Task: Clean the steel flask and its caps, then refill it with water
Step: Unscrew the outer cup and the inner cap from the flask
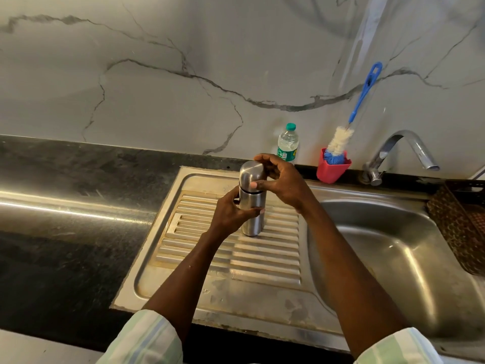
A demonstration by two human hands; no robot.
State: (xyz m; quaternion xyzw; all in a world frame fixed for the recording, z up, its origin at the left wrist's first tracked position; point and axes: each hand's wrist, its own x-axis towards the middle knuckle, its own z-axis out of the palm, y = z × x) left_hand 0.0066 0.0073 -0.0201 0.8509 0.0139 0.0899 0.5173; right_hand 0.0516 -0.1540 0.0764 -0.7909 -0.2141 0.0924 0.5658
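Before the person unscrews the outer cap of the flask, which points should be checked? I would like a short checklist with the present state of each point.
1. Flask stands upright on the ribbed drainboard: ok.
2. Left hand grips the flask body to keep it from turning: ok.
3. Right hand holds the outer cap: ok.
4. Cap is already loosened: cannot tell; only a dark seam shows under it.
5. Bottle brush is ready, standing in the red holder behind the sink: ok.
6. Tap is running: not ok; no water is visible at the spout.
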